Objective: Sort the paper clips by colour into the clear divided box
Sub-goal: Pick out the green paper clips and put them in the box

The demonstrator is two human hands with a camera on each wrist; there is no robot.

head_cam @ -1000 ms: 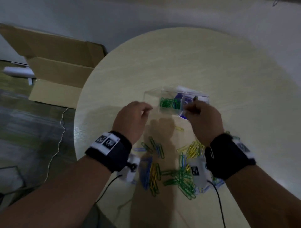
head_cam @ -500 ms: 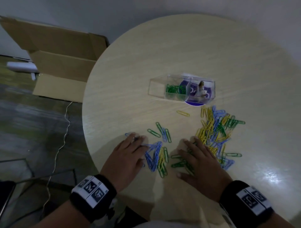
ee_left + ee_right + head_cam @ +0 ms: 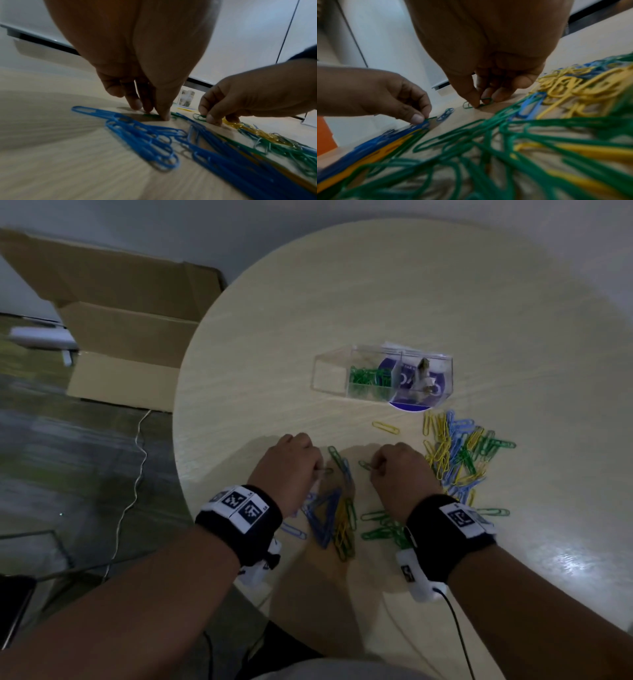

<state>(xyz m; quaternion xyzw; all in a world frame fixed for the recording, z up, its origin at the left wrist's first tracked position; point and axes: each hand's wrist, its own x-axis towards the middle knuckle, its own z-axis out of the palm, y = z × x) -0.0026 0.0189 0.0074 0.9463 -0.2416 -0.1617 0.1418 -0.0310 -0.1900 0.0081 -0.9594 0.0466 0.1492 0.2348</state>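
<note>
Both my hands down near front edge of round pale wooden table (image 3: 376,302). Left hand (image 3: 287,463) pinches green wire paper clip (image 3: 430,118); right hand (image 3: 399,470) pinches another green clip (image 3: 485,102), bound for green compartment of clear plastic divided box (image 3: 330,371).

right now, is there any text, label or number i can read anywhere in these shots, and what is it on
None reads cleanly.
"O": one large pale character, perhaps a letter or digit, on the purple disc under the clear divided box; the rest of its print is blurred.
Left wristband: black-and-white square code markers, no letters.
Right wristband: one similar code marker, no letters.
White wrist camera: a small dark mark, too small to read.
</note>
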